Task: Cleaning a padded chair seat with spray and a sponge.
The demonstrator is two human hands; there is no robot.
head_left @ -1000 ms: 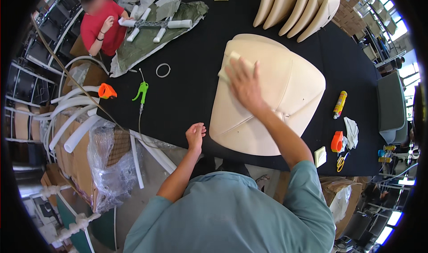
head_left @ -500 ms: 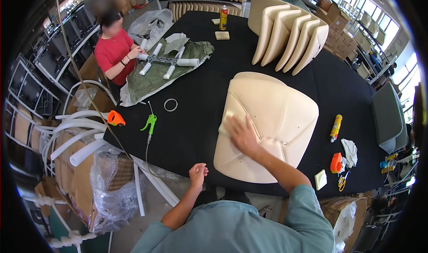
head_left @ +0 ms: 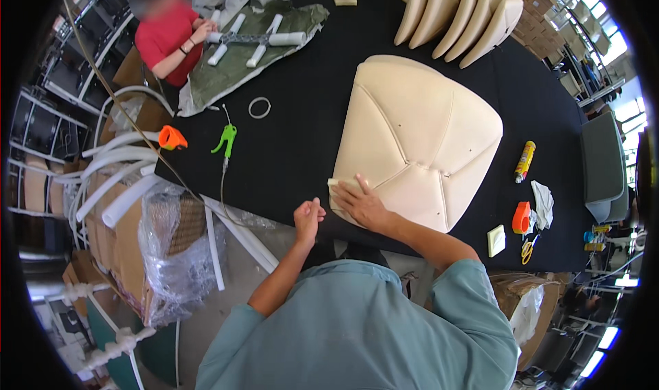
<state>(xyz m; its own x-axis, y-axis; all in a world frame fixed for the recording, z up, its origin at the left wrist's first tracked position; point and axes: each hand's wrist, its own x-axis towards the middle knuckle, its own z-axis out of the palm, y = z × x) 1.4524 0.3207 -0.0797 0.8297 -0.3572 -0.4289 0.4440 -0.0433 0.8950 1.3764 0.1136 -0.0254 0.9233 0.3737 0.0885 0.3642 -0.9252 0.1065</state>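
A cream padded chair seat (head_left: pixel 419 136) with stitched seams and small dark holes lies on the black-covered table. My right hand (head_left: pixel 360 203) presses a pale yellow sponge (head_left: pixel 336 184) against the seat's near-left edge. The fingers lie over the sponge and hide part of it. My left hand (head_left: pixel 309 220) hovers by the table's front edge, left of the seat. Its fingers are curled closed, and nothing shows in them.
Cream padded panels (head_left: pixel 473 19) stand at the back right. A yellow can (head_left: pixel 524 161), orange tape dispenser (head_left: pixel 521 217), scissors (head_left: pixel 529 249) and another sponge (head_left: pixel 496 240) lie to the right. Leftward are a green air gun (head_left: pixel 226 140) and a co-worker (head_left: pixel 165 33) handling a wrapped chair base (head_left: pixel 254 38).
My right hand has slid the sponge nearer along the seat's left edge to its near corner. The view has tilted down. My left hand remains closed near the table edge.
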